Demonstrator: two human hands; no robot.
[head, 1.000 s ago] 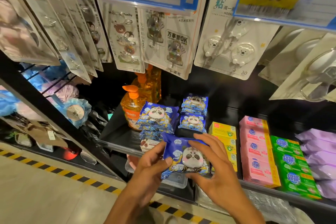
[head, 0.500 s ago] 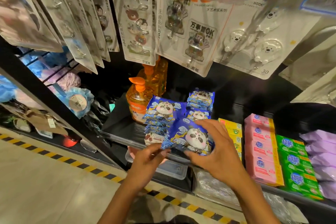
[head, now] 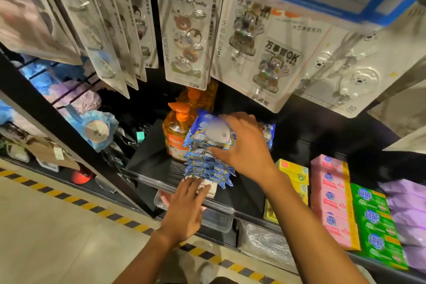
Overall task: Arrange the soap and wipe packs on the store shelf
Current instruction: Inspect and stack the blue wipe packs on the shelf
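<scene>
Evidently stacking: the right hand clamps a blue wipe pack atop the stack; the left hand, fingers flat, steadies its near base; next comes a square release.

Hanging hook cards, blue bath pouf, yellow-black floor tape

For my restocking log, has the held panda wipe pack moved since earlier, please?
Yes: the panda wipe pack went from the shelf edge back onto the stack.
</scene>
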